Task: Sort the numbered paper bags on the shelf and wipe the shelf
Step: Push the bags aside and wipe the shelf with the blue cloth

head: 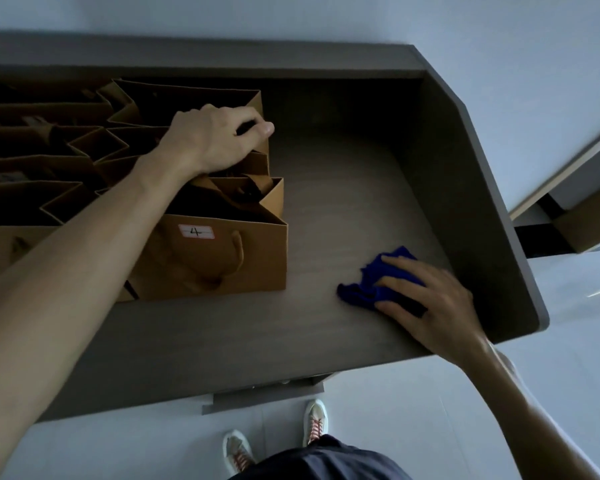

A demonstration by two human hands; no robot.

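The left hand [219, 140] grips the paper bags' [201, 188] tops, while the right hand's [426, 299] flat, released grip presses the blue cloth [368, 289].

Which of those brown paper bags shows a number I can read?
Only the front brown paper bag, nearest the bare part of the shelf: its white label reads 4. The other bags show only open tops.

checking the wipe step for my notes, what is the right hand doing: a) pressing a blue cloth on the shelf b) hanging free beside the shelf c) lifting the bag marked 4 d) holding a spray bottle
a: the right hand lies with spread fingers on the blue cloth, which sits on the shelf to the right of the bag marked 4.
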